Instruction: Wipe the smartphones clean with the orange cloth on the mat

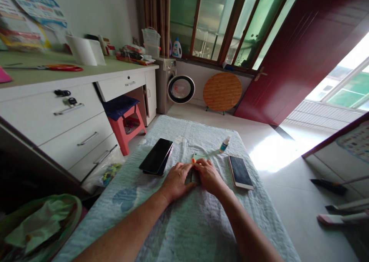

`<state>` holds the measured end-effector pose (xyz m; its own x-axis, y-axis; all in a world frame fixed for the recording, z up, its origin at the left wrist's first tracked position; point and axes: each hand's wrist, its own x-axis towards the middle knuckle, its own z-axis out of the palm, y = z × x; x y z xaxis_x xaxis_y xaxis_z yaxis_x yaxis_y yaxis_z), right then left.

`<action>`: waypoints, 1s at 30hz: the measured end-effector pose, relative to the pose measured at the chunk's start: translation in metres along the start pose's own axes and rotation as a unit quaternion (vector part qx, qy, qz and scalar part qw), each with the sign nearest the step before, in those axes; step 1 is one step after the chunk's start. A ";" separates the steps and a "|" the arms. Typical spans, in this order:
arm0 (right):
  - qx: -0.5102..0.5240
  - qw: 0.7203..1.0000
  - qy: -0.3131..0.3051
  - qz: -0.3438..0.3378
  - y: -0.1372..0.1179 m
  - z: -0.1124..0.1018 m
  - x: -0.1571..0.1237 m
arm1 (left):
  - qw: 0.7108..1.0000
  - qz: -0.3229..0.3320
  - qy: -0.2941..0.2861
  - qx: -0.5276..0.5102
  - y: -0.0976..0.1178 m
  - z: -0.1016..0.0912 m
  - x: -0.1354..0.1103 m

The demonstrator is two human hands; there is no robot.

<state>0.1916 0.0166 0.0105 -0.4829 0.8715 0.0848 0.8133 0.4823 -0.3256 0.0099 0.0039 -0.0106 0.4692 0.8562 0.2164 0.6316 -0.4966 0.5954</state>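
Both my hands rest on a small dark phone (195, 175) lying on the pale green cloth (184, 223) over the table. My left hand (176, 180) lies flat on the phone's left side, fingers stretched out. My right hand (208, 175) presses on its right side, and its fingertips pinch a small orange tab (193, 160) at the edge of a pale green film (198, 156). A stack of black phones (157, 156) lies to the left. A gold phone with a dark screen (240, 171) lies to the right. A small white bottle with a blue cap (225, 144) stands just beyond.
A white desk with drawers (72, 112) runs along the left, with a red stool (124, 120) under it. A washing machine (173, 86) and a round wooden tabletop (222, 91) stand against the far wall. A green bag (37, 223) sits at the lower left.
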 end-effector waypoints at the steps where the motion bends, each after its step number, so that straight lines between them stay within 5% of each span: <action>1: 0.005 1.000 -0.001 -0.002 0.000 0.000 -0.002 | 1.000 -0.004 -0.001 0.000 0.000 0.000 0.000; 6: 0.007 1.000 0.012 0.007 0.004 0.002 -0.004 | 1.000 -0.017 0.002 0.004 0.000 0.001 0.000; 18: -0.060 0.982 0.085 0.160 0.026 0.010 0.003 | 1.000 -0.002 0.003 0.011 -0.004 0.005 0.001; 30: 0.069 0.997 0.040 0.013 0.001 -0.004 -0.012 | 1.000 0.003 -0.003 -0.003 -0.002 0.002 0.000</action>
<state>0.1995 0.0069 0.0125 -0.4306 0.8902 0.1487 0.7693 0.4482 -0.4553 0.0096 0.0049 -0.0133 0.4774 0.8519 0.2154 0.6250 -0.5015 0.5983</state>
